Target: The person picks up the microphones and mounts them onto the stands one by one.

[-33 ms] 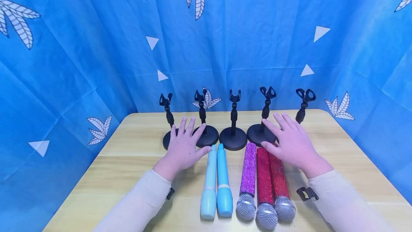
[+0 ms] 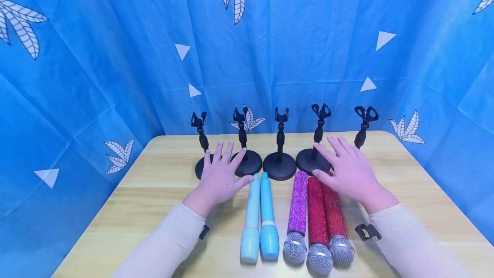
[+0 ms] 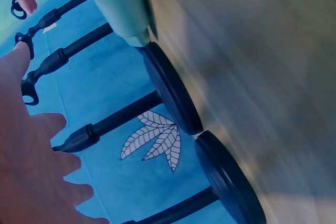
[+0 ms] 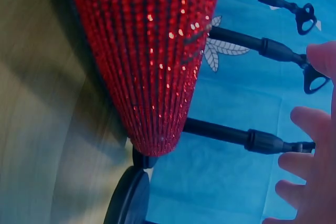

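Observation:
My left hand, fingers spread and straight, hovers palm down before the black microphone stands at the left. Its thumb tip overlaps the top of a pale mint microphone; a sky-blue microphone lies alongside. My right hand is spread likewise, over the upper ends of two red glittery microphones, one in the middle and one on the right. A purple glittery microphone lies left of those. Neither hand grips anything. In the right wrist view, red sequins loom close to the camera.
Several black stands with empty clips form a row at the table's back, among them a middle stand and a far-right one. A blue patterned cloth hangs behind and around the wooden table.

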Available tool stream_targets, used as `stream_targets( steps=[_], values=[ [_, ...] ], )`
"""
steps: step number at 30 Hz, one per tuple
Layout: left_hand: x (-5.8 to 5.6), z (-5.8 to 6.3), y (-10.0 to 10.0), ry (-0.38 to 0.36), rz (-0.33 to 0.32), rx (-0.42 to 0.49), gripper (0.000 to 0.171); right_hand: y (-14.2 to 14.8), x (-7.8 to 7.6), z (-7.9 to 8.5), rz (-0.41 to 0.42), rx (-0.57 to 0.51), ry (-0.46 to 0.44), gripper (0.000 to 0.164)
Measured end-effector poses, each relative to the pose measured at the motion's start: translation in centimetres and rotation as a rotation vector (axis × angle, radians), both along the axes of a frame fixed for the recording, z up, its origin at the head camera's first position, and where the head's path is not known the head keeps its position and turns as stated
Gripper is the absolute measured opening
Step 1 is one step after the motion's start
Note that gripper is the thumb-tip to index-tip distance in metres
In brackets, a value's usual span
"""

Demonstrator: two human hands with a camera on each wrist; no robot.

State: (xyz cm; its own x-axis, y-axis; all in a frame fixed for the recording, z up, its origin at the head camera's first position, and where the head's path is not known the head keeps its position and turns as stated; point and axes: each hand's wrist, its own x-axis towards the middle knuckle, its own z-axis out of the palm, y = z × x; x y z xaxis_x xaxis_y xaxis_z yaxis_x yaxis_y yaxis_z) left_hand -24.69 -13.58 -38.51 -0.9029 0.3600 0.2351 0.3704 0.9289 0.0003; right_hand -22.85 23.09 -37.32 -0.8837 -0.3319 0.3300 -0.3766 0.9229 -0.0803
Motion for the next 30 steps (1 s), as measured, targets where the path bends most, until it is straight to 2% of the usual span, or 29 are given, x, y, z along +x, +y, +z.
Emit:
stream_targets(
  steps=[5,16,21,25,30],
  values=[
    [-0.1,0.2,-0.3,-0.015,0.003,0.019,0.091,0.3,-0.1,-0.1,0.002,-0.022,-0.024,0.077],
    [0.1,0.5,-0.8,-0.042,-0.017,0.03,0.091,1.7,0.3,-0.1,0.047,-0.051,0.0,0.071],
    [0.3,1.0,-1.2,-0.04,-0.006,0.036,0.09,2.3,0.3,0.1,0.113,-0.048,0.045,0.067],
    [0.4,1.3,-1.7,-0.038,0.007,0.029,0.091,2.7,0.5,0.4,0.171,-0.036,0.029,0.066],
    [0.2,1.2,-2.1,-0.031,-0.01,0.033,0.092,3.4,1.0,0.1,0.253,-0.004,0.034,0.065]
  ],
)
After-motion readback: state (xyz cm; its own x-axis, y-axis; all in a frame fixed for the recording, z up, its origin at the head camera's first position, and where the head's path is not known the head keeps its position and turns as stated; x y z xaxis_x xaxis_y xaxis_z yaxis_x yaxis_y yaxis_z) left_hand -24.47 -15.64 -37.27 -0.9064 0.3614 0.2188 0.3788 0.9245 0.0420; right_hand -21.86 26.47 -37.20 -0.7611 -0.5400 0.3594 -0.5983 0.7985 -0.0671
